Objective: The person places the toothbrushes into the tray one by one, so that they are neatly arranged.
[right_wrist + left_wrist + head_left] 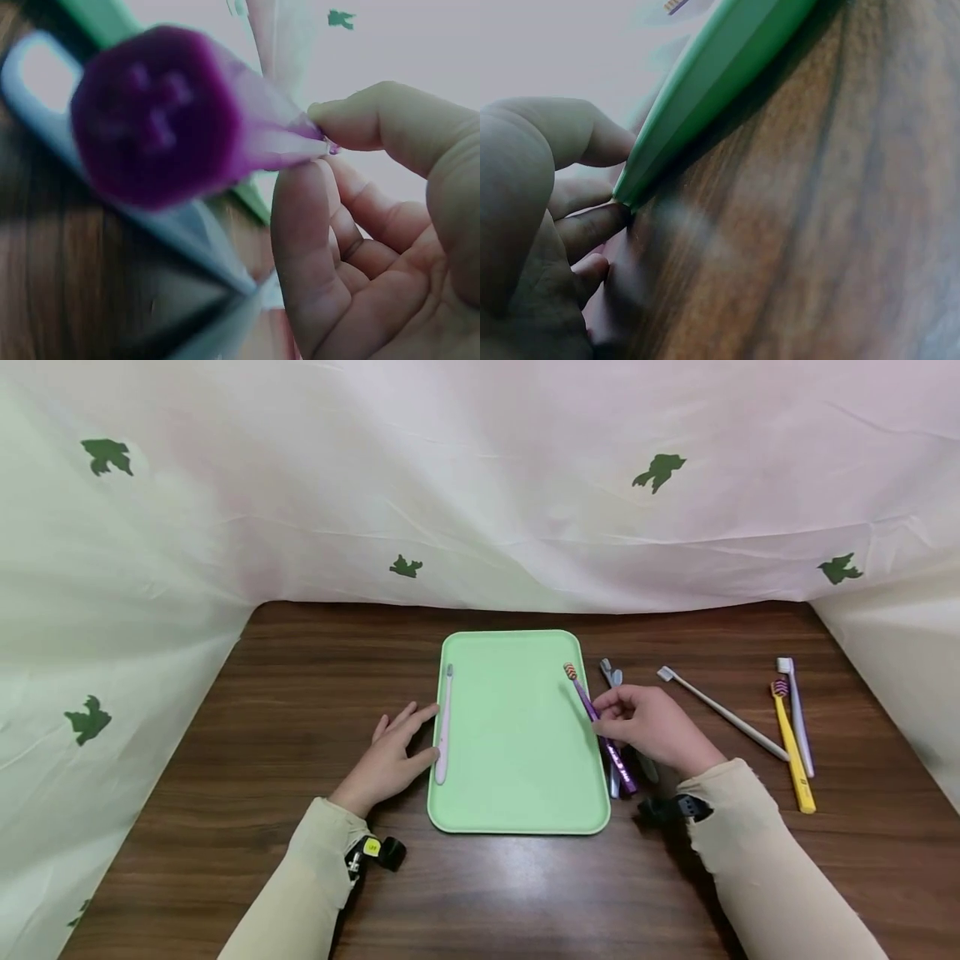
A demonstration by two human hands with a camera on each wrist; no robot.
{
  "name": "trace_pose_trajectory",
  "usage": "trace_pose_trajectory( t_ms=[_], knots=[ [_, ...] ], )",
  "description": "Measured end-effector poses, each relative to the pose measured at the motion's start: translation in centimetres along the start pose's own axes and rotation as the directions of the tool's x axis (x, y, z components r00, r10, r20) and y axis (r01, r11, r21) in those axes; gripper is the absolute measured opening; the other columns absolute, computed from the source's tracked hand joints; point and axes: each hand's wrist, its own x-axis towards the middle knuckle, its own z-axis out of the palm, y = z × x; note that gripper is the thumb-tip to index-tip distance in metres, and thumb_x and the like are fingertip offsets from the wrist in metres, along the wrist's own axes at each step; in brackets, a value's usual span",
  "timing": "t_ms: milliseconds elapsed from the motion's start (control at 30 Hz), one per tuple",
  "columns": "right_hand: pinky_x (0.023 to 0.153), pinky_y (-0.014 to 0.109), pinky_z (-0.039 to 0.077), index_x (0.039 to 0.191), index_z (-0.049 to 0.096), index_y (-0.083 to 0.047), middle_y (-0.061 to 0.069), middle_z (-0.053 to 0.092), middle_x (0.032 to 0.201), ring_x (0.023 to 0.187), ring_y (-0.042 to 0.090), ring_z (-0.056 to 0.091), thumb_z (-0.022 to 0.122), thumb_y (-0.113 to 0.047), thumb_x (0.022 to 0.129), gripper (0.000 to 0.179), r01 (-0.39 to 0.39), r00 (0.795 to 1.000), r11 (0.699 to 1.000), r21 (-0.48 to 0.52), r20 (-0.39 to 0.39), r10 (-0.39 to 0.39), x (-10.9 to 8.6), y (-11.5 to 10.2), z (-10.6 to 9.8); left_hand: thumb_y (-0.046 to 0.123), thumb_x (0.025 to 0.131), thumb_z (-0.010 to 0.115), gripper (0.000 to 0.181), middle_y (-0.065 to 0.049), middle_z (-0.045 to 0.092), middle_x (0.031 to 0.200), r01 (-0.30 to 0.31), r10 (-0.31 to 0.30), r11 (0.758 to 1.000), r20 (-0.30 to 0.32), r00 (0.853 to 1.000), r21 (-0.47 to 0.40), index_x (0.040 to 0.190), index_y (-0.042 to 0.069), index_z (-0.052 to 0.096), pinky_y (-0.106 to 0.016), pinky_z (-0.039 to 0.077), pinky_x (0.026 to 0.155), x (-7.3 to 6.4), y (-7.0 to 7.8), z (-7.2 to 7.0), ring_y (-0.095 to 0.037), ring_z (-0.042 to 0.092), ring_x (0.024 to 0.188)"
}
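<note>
My right hand (pixel 655 727) pinches a purple toothbrush (pixel 617 762) between thumb and fingers. The brush slants over the right rim of a light green tray (pixel 517 735), its striped head above the tray; its purple butt end (pixel 154 116) looms large in the right wrist view. On the tray's left side lies a pale pink toothbrush (pixel 444 727). My left hand (pixel 388 762) rests beside that side, fingers extended, with thumb and fingertips at the rim (pixel 671 101). Partly hidden beneath my right hand are a blue toothbrush (pixel 614 782) and a grey-green one (pixel 648 767).
Farther right on the wooden table (pixel 337 668) lie a whitish toothbrush (pixel 723 712), a yellow toothbrush (pixel 793 752) and a lavender toothbrush (pixel 801 722). A pale cloth (pixel 510 485) with green leaf shapes hangs behind the table and along its sides.
</note>
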Motion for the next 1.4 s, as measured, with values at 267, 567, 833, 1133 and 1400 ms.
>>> trace_pose_trajectory(
  t_ms=[267, 567, 833, 1133, 1400],
  knots=[
    [0.068, 0.029, 0.055, 0.109, 0.07, -0.003, 0.007, 0.067, 0.089, 0.074, 0.019, 0.063, 0.074, -0.014, 0.088, 0.024, 0.005, 0.999, 0.996, 0.086, 0.036, -0.008, 0.9, -1.8, 1.6, 0.02, 0.099, 0.059, 0.06, -0.003, 0.039, 0.158, -0.005, 0.005, 1.0, -0.005, 1.0, -0.002, 0.156, 0.015, 0.039, -0.053, -0.006, 0.121, 0.2, 0.0, -0.1, -0.026, 0.017, 0.153],
    [0.064, 0.03, 0.055, 0.11, 0.07, -0.003, 0.006, 0.067, 0.09, 0.074, 0.018, 0.064, 0.073, -0.015, 0.088, 0.025, 0.013, 0.999, 0.992, 0.124, 0.044, -0.018, 2.3, -3.2, 3.2, 0.019, 0.098, 0.059, 0.061, -0.003, 0.04, 0.158, -0.003, 0.002, 1.0, -0.008, 1.0, -0.009, 0.155, 0.015, 0.04, -0.052, -0.005, 0.122, 0.1, -0.1, -0.2, -0.025, 0.017, 0.153],
    [0.067, 0.031, 0.058, 0.109, 0.071, -0.003, 0.006, 0.069, 0.089, 0.073, 0.017, 0.066, 0.072, -0.013, 0.086, 0.025, -0.002, 1.0, 0.981, 0.196, 0.029, -0.003, 2.9, -4.2, 4.6, 0.019, 0.097, 0.06, 0.061, -0.004, 0.04, 0.158, 0.001, -0.001, 1.0, -0.006, 1.0, -0.014, 0.155, 0.014, 0.04, -0.051, -0.005, 0.122, 0.1, 0.0, -0.2, -0.025, 0.018, 0.153],
    [0.066, 0.029, 0.056, 0.11, 0.07, 0.0, 0.009, 0.068, 0.091, 0.072, 0.017, 0.064, 0.074, -0.011, 0.087, 0.026, -0.028, 0.999, 0.973, 0.229, 0.031, 0.022, 3.5, -4.8, 5.9, 0.02, 0.097, 0.06, 0.061, -0.004, 0.04, 0.158, -0.001, 0.001, 1.0, -0.007, 1.0, -0.01, 0.155, 0.014, 0.04, -0.051, -0.005, 0.122, 0.0, 0.0, -0.1, -0.025, 0.018, 0.153],
    [0.066, 0.03, 0.056, 0.109, 0.071, -0.002, 0.008, 0.068, 0.091, 0.073, 0.017, 0.063, 0.075, -0.01, 0.087, 0.024, -0.059, 0.998, 0.964, 0.261, 0.028, 0.054, 4.0, -5.2, 6.8, 0.021, 0.097, 0.06, 0.061, -0.005, 0.039, 0.158, -0.001, 0.001, 1.0, -0.013, 1.0, -0.002, 0.155, 0.015, 0.041, -0.051, -0.005, 0.122, 0.1, -0.2, -0.1, -0.025, 0.019, 0.153]
  ],
)
